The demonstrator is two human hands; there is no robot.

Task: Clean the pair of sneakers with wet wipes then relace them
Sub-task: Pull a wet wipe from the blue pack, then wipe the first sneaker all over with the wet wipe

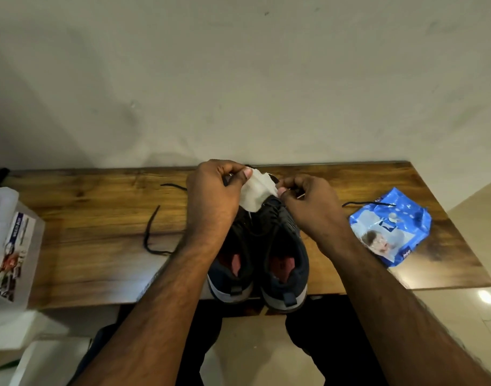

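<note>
Two dark navy sneakers stand side by side on the wooden table [99,218], heels toward me: the left sneaker [231,271] and the right sneaker [287,263]. Above their toes I hold a white wet wipe [256,192] between both hands. My left hand [213,196] pinches its left edge with thumb and fingers. My right hand [311,203] pinches its right edge. One black lace [151,232] lies loose on the table to the left. Another black lace [369,203] lies to the right, its end on the blue wet wipes pack [392,227].
A clear plastic box [10,246] with a printed label stands at the table's left end. A plain wall runs along the table's far edge. The heels of the sneakers reach the near edge, above my legs and the tiled floor.
</note>
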